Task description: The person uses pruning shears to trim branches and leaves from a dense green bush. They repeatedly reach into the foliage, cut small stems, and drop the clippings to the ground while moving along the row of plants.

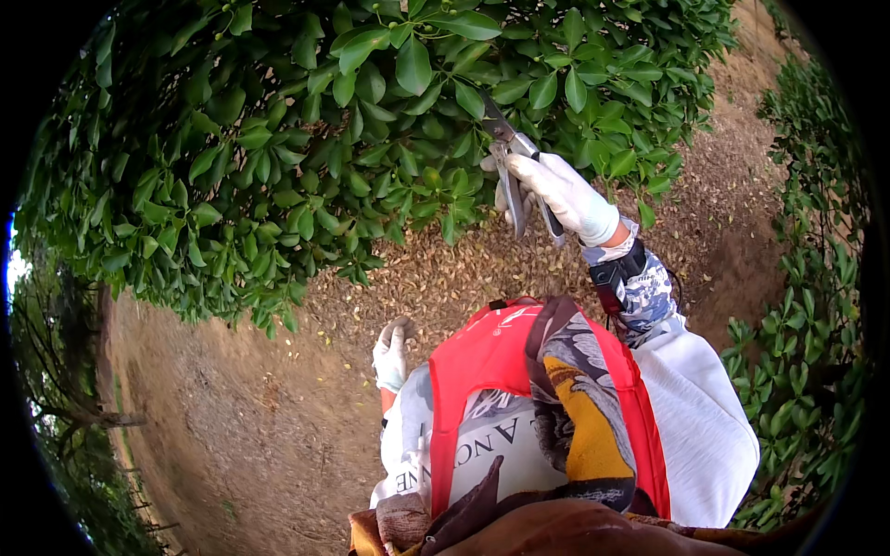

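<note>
My right hand (565, 195), in a white glove, is wrapped round the handles of a pair of pruning shears (511, 182). Their dark blades reach up and left into the lower foliage of a leafy green bush (408, 139), where leaves hide the tips. Whether a twig lies between the blades I cannot tell. Low beside my body, my left hand (390, 355) hangs apart from the bush, also in a white glove. Its thumb stands a little off loosely bent fingers, and nothing shows in it.
Dry fallen leaves (436, 276) cover the soil under the bush. Bare brown earth (250, 417) stretches to the left, with trees (69, 408) beyond. Another green shrub (807, 371) grows along the right. A black band (619, 269) circles my right wrist, and a red vest (487, 352) covers my front.
</note>
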Action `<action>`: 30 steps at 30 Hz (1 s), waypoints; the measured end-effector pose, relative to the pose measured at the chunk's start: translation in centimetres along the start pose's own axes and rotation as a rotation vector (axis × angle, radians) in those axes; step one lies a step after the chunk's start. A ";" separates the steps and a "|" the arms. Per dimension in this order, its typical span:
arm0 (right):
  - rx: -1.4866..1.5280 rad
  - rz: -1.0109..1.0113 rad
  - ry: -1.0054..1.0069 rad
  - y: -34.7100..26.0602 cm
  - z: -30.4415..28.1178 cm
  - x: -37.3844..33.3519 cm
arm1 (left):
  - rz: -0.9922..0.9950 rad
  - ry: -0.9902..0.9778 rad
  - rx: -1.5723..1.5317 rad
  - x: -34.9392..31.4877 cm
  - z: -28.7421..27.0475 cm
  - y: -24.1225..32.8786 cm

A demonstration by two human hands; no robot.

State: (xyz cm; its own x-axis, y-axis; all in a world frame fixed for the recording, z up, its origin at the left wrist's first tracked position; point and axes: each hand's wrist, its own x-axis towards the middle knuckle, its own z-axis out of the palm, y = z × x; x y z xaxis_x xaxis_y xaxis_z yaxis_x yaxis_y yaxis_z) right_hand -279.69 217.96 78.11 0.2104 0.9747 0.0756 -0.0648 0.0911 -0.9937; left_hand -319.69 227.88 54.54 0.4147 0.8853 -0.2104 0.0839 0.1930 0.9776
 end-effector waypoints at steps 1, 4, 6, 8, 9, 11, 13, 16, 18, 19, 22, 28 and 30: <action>-0.019 -0.027 -0.006 0.0 -0.1 0.5 | -0.004 0.002 0.004 0.1 0.1 0.2; -0.066 -0.033 0.045 0.0 0.3 1.4 | -0.023 0.001 0.000 0.1 0.1 0.2; -0.132 -0.043 0.081 0.5 0.2 2.2 | -0.036 0.008 0.003 -0.1 -0.2 0.1; -0.197 -0.017 0.112 0.1 0.3 2.5 | -0.053 0.024 0.011 -0.5 -0.4 0.1; -0.229 -0.004 0.127 -0.2 0.4 2.6 | -0.039 0.028 0.020 -0.6 -0.5 0.0; -0.320 -0.033 0.183 -0.6 0.9 2.8 | -0.008 0.033 0.033 -0.8 -0.4 -0.1; -0.456 -0.068 0.229 -0.5 1.2 2.9 | 0.004 0.038 0.022 -0.9 -0.5 -0.3; -0.548 -0.088 0.227 -0.2 1.5 2.6 | -0.008 0.060 -0.017 -1.2 -0.8 -0.9; -0.370 -0.044 0.149 -0.5 1.8 1.9 | -0.017 0.071 -0.021 -1.3 -1.1 -1.4; -0.246 -0.037 0.128 0.1 1.8 1.7 | -0.020 0.069 -0.006 -1.3 -1.0 -1.3; -0.173 -0.035 0.106 0.6 1.5 1.9 | -0.037 0.065 0.008 -1.6 -0.8 -0.8; -0.151 -0.003 -0.015 0.5 1.4 1.4 | -0.029 0.067 -0.016 -1.7 -0.9 -0.9; -0.065 -0.031 -0.098 0.2 1.3 0.9 | -0.028 0.070 -0.016 -1.8 -0.8 -0.8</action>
State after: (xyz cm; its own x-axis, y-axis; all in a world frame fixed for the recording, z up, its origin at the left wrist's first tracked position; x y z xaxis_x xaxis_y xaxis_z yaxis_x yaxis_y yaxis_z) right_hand -280.73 219.15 78.03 0.1145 0.9872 0.1110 0.0045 0.1112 -0.9938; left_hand -321.22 226.52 54.11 0.3485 0.9067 -0.2376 0.0794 0.2240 0.9713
